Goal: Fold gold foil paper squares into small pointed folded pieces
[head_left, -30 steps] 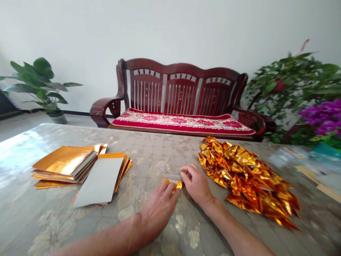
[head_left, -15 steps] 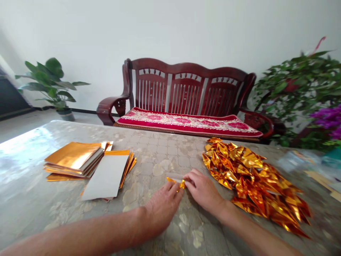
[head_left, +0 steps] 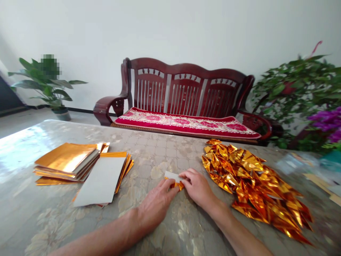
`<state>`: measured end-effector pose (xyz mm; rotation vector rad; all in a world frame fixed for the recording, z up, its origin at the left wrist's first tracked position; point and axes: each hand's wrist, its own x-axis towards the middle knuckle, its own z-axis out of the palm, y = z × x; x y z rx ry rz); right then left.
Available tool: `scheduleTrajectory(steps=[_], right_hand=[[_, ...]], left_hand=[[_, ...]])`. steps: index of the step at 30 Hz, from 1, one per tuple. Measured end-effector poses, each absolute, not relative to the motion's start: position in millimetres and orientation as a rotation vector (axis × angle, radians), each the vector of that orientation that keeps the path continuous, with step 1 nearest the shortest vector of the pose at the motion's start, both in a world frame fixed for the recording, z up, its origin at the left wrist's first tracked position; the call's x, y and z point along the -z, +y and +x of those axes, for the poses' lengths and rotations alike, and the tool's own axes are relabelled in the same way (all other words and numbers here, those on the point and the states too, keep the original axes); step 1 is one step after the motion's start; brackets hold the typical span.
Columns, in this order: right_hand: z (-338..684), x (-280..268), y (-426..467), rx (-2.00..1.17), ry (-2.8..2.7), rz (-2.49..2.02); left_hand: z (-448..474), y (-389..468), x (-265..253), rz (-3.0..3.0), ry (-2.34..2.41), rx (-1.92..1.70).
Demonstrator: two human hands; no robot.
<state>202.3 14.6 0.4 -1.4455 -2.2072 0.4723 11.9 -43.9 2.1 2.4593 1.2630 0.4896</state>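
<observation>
**Folded paper piece [head_left: 172, 176] at mid-table, left hand [head_left: 159, 201] and right hand [head_left: 198, 186] on it**

Table [head_left: 149, 145]: spans the near scene, patterned grey-beige cover with a glossy patch at far left. Wooden bench [head_left: 186, 67]: beyond the far table edge, dark red, with a red floral mat [head_left: 181, 121] along its seat. Pile of folded foil pieces [head_left: 250, 181]: right side of table, orange-gold, pointed, heaped over one another. Flat stack [head_left: 65, 156]: left side, gold face up. Second stack [head_left: 101, 181]: just right of it and nearer, pale sheet on top, gold edges fanned out on the right.

Right hand: thumb and index finger pinch the right end of the paper piece. Left hand: fingers bent down onto its near gold edge; cannot tell whether they grip or only press. Paper piece: pale on the far side, crumpled gold on the near side, between stacks and pile.
</observation>
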Motion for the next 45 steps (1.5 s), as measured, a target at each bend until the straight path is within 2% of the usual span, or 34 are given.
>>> scheduleTrajectory(steps=[10,45], right_hand=[[207,3,1,-0.36,-2.239,-1.279],[210,-7,15,-0.571,-2.309,-1.326]], left_hand=[[13,-48,1,2.519,1.181,-0.456],[20,-49,-10,2.634,1.188,-0.22]])
